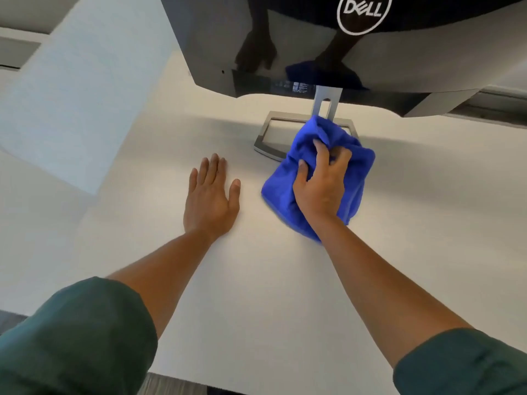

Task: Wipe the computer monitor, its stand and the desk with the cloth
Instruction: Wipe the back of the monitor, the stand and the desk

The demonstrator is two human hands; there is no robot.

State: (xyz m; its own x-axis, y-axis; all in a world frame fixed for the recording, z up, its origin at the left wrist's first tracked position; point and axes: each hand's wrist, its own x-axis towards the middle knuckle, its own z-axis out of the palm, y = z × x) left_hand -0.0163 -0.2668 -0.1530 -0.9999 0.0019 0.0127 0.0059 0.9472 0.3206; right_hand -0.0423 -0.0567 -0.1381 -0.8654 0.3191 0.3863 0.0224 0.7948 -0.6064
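Sleeves: dark green, pushed up above the forearms at the near edge of the view, which keeps the fabric off the surface being cleaned.
Worktop (427,223): pale and matte, running from the near edge out to the far side where the monitor stands.
Left hand (209,199): lies flat, palm down, fingers straight and spread, holding nothing; it looks placed as a brace for the person leaning forward.
Right hand (320,185): fingers curled into a bunched fold of the cloth, gripping it and pressing it down.
Cloth (318,178): blue and crumpled, right of centre; its near part lies on the worktop, its far part is draped over the right side of the stand's base. Bunching likely gives a thicker pad and a firm hold.
Stand (273,139): grey, with an open rectangular base and an upright neck behind the cloth; its left side is uncovered.
Monitor (228,38): overhangs the far worktop, its dark glossy surface reflecting both hands and the cloth, a round white logo at the top.
Step in hand: probably wiping the stand's base where it meets the worktop.
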